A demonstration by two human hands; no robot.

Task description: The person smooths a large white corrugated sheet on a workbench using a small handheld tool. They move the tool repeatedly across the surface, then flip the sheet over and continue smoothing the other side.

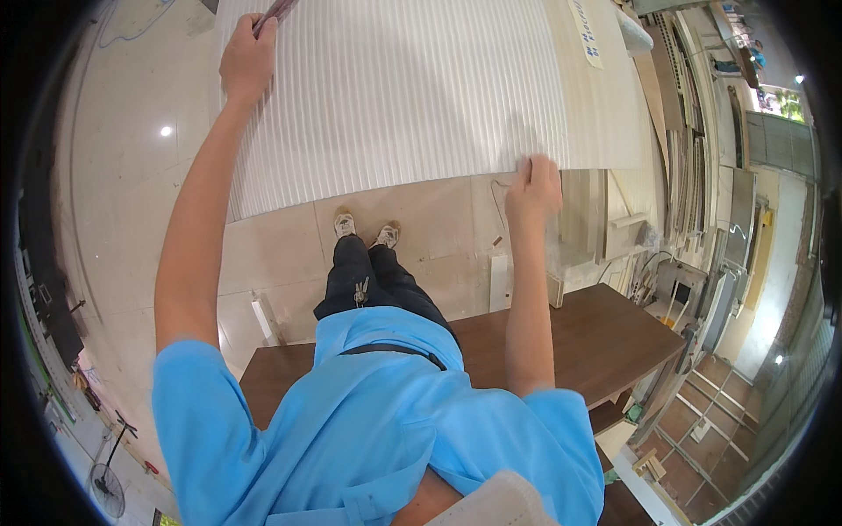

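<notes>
A large white ribbed panel [377, 96] spreads out in front of me, its near edge above my feet. At the panel's far left side, my left hand [249, 60] is closed around a dark purplish, narrow thing [279, 10]. The top of the picture cuts that thing off, so its kind is unclear. My right hand [535, 188] has its fingers pinched together at the panel's near edge, toward the right. It is slightly blurred, and what lies between the fingertips is hidden.
A label strip [586, 35] lies on the panel's right part. Behind me stands a brown table [570, 337]. Boards and long strips [688, 131] lean along the right. A standing fan [107, 486] is at the lower left. Beneath my shoes [386, 235] is a tiled floor [289, 254].
</notes>
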